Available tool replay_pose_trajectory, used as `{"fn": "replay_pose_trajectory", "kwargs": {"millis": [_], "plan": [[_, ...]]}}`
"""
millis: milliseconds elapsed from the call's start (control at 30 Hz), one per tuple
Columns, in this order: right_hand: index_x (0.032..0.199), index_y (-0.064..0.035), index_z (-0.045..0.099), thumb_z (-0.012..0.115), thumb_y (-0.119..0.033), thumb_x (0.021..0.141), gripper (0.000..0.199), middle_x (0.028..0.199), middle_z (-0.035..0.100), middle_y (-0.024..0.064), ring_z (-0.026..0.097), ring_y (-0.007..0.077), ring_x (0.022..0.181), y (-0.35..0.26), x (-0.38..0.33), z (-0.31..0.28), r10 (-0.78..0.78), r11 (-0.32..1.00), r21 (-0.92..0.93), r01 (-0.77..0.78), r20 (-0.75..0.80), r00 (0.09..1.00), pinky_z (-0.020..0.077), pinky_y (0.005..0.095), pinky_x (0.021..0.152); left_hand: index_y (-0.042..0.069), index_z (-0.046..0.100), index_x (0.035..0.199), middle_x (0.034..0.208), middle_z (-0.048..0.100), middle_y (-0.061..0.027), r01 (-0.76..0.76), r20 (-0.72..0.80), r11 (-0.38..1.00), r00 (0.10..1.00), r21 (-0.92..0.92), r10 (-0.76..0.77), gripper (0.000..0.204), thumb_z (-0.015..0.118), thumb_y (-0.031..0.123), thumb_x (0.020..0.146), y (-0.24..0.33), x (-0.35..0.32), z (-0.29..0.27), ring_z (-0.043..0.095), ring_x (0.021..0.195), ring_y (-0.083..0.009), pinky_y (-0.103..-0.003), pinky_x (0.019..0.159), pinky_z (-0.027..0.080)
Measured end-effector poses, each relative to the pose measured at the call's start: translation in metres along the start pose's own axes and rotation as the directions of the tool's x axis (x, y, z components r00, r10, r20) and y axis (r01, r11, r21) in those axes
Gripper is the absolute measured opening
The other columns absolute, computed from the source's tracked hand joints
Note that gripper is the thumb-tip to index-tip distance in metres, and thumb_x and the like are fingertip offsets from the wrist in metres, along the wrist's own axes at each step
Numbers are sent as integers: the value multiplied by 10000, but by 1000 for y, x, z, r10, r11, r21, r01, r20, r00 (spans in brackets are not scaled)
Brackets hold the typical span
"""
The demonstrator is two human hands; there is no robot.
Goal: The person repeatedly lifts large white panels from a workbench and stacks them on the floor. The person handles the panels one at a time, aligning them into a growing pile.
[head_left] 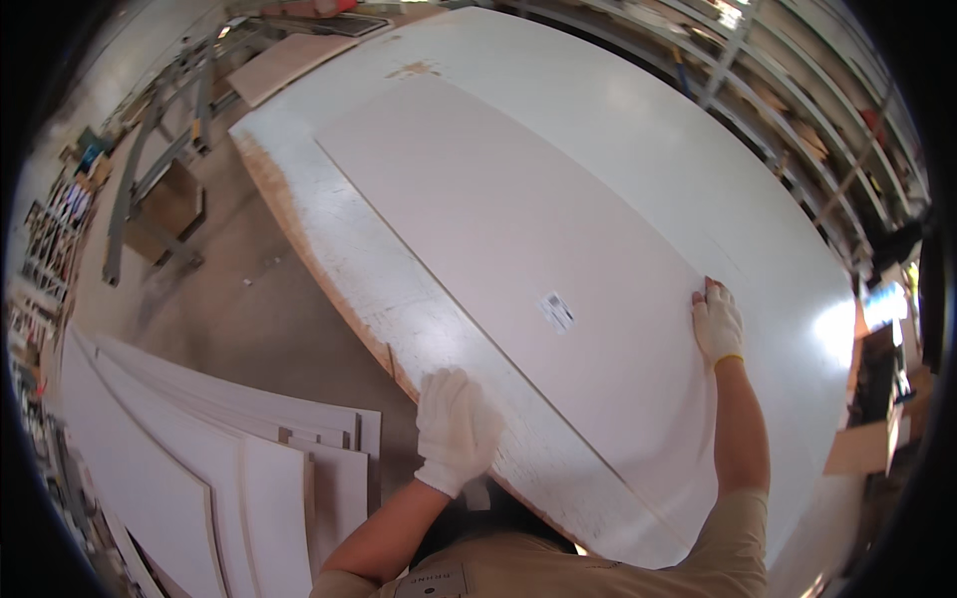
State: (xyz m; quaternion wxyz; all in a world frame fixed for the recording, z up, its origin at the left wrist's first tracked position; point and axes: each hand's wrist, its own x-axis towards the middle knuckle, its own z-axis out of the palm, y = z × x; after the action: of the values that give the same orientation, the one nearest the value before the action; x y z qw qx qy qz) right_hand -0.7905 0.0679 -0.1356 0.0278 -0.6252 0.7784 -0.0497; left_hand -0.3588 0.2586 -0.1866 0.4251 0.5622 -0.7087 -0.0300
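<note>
While the right hand is placed at the right edge of a long, pale board, the left hand is held by the worn, brown edge of a big white table. The board is laid flat on the table, and a small label is stuck on it. White gloves are worn on both hands. The fingers of the left hand are bent close together, but it cannot be told if anything is gripped. The right fingers are stretched forward, and whether the board's edge is pinched cannot be told. At the lower left, more boards are stacked, and shelves can be seen at the upper right.
</note>
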Motion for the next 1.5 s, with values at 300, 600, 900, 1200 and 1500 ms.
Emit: {"fn": "replay_pose_trajectory", "kwargs": {"millis": [300, 600, 900, 1200, 1500], "plan": [[1446, -7, 614, 600, -431, 1042, 585, 1486, 582, 197, 509, 371, 1415, -183, 73, -12, -15, 994, 108, 12, 26, 1000, 457, 463, 1179, -53, 433, 1536, 1554, 474, -231, 758, -115, 468, 471, -455, -875, 649, 680, 201, 992, 17, -4, -17, 467, 1448, -320, -431, 1216, 384], [1452, -5, 622, 645, -435, 1015, 613, 1443, 609, 174, 508, 336, 1405, -191, -16, 1, -128, 981, 150, 120, 45, 991, 463, 439, 1167, -18, 546, 1433, 1349, 649, -143, 616, 270, 422, 726, -665, -633, 382, 588, 147, 1091, 18, -73, 8, 635, 1233, -265, -389, 1062, 509], [1382, 2, 675, 659, -380, 1011, 532, 1354, 650, 151, 570, 331, 1332, -208, -57, 2, -148, 976, 164, 146, -3, 989, 489, 419, 1130, -35, 639, 1295, 1246, 703, -215, 441, 239, 856, 892, -270, -384, 254, 620, 11, 1046, 46, -112, -5, 678, 1163, -380, -418, 1009, 554], [1320, -12, 721, 610, -418, 1018, 518, 1377, 660, 171, 572, 349, 1348, -213, -57, 1, -129, 984, 134, 121, 50, 990, 474, 445, 1145, -45, 659, 1284, 1251, 698, -269, 553, 253, 622, 824, -555, -507, 323, 689, 83, 990, 66, -107, -10, 667, 1176, -454, -475, 1009, 548], [1257, -25, 756, 566, -460, 1031, 526, 1342, 684, 197, 619, 384, 1290, -233, -61, -14, -199, 966, 180, 183, 78, 977, 497, 478, 1107, 10, 640, 1385, 1313, 673, -295, 496, 171, 827, 868, -264, -466, 454, 719, 93, 945, 92, -107, -45, 633, 1213, -507, -516, 1035, 528]]}}
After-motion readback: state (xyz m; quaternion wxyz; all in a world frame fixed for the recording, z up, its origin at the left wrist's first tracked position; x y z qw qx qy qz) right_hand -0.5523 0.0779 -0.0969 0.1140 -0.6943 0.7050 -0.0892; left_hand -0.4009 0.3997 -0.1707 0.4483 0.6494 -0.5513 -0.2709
